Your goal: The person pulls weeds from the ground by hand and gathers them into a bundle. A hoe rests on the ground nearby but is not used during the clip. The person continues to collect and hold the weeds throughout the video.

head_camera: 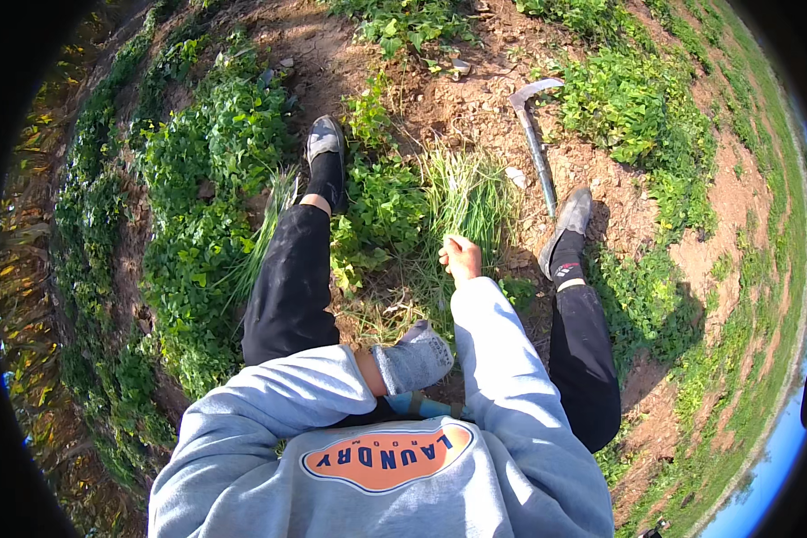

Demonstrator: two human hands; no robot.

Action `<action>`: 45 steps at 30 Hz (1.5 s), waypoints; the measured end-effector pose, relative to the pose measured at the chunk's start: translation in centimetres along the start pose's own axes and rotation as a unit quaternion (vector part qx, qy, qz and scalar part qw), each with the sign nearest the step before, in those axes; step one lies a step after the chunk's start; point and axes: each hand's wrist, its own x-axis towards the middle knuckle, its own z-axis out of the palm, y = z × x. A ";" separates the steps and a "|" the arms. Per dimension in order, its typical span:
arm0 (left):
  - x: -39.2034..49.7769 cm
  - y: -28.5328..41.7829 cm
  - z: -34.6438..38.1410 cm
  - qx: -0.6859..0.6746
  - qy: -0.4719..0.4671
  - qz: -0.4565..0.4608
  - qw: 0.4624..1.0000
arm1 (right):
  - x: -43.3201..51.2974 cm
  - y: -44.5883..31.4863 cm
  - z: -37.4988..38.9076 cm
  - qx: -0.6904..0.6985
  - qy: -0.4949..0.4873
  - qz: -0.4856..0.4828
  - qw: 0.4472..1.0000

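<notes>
My right hand is bare, its fingers curled in and nothing visible in them. It is at the near edge of a heap of long green and straw-coloured grass on the soil. My left hand wears a grey knitted glove and is close in front of my body, its palm and most of its fingers hidden. Beyond the grass, to the right, lies a sickle with a curved metal blade and a long straight handle, whose near end is beside my right shoe.
Leafy green vines spread along the left, and more vines grow at the upper right. My left shoe stands among leaves. A blade-like tuft of grass is beside my left leg. A pale stone lies near the sickle's handle.
</notes>
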 end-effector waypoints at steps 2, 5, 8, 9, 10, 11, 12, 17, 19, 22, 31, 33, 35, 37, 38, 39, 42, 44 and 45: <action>0.2 0.3 -1.2 -0.001 -0.004 -0.006 1.000 | 1.5 0.3 1.7 -0.057 0.043 -0.007 0.997; 0.1 0.9 -2.7 -0.004 -0.013 -0.013 1.000 | 3.2 0.7 3.4 -0.270 0.165 -0.099 0.943; -0.7 1.2 -3.6 -0.008 -0.027 -0.027 0.999 | 4.1 0.8 4.4 -0.238 0.169 -0.055 0.955; -1.0 1.2 -3.8 -0.009 -0.031 -0.032 0.999 | 4.4 0.8 4.6 -0.239 0.180 -0.042 0.953; -1.3 1.2 -3.9 -0.009 -0.034 -0.036 0.999 | 4.6 0.9 4.9 -0.229 0.199 -0.043 0.952; -1.4 1.2 -4.1 -0.009 -0.036 -0.038 0.999 | 4.9 1.0 5.0 -0.230 0.203 -0.054 0.950; -1.5 1.3 -4.2 -0.009 -0.039 -0.043 0.998 | 5.2 1.0 4.9 -0.230 0.203 -0.061 0.950; -1.8 1.6 -5.0 0.000 -0.046 -0.056 0.997 | 5.7 2.0 3.1 -0.202 0.199 -0.095 0.954; -1.7 1.7 -5.3 0.012 -0.048 -0.062 0.997 | 4.7 1.9 1.8 -0.164 0.205 -0.113 0.958; -1.7 1.6 -5.6 0.037 -0.062 -0.084 0.994 | 1.8 0.3 -0.1 0.056 0.126 -0.089 0.986; -1.9 1.1 -7.0 0.001 0.000 -0.150 0.989 | -8.9 -7.4 -7.2 0.356 0.004 -0.107 0.928; -1.7 1.5 -7.2 -0.079 0.078 -0.153 0.982 | -10.3 -8.1 -7.4 0.386 -0.016 -0.118 0.915; -1.4 1.6 -7.2 -0.195 0.216 -0.151 0.945 | -11.5 -8.4 -7.0 0.415 -0.026 -0.121 0.902; -0.5 1.0 -7.5 -0.317 0.298 -0.161 0.886 | -12.7 -8.2 -5.9 0.417 -0.041 -0.109 0.901; -0.5 0.8 -7.5 -0.466 0.320 -0.150 0.811 | -13.3 -7.9 -5.2 0.420 -0.044 -0.115 0.899; -0.5 0.4 -7.5 -0.601 0.318 -0.148 0.718 | -13.9 -7.8 -4.6 0.424 -0.039 -0.098 0.900; -1.0 -0.9 -8.2 -0.698 0.386 -0.127 0.589 | -15.3 -6.9 -2.4 0.430 -0.037 -0.038 0.901; -1.6 -1.6 -8.8 -0.724 0.446 -0.111 0.515 | -15.9 -6.5 -1.2 0.427 -0.056 -0.017 0.902; -1.7 -1.9 -9.1 -0.716 0.461 -0.127 0.509 | -16.1 -6.3 -0.9 0.432 -0.056 -0.003 0.900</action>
